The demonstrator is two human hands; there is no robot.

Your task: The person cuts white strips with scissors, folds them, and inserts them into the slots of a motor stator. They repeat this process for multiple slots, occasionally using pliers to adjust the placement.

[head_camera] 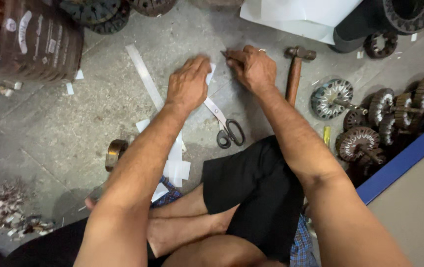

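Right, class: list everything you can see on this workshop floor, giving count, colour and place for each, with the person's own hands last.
Scissors: one, black handles, floor below the hands.
Hammer: one, wooden handle, right of right hand.
Long paper strip: one, white, left of left hand.
Cut paper pieces: several, white, by left forearm.
Tape roll: one, brown, floor at left.
Motor cores: several, dark, at right.
Large container: one, dark brown, top left.
Left hand: pressing down white paper.
Right hand: pinching something small; cannot tell what.

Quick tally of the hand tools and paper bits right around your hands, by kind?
Scissors: 1
Hammer: 1
Tape roll: 1
Long white paper strip: 1
Small white paper piece under the left hand and right hand: 1
Total: 5
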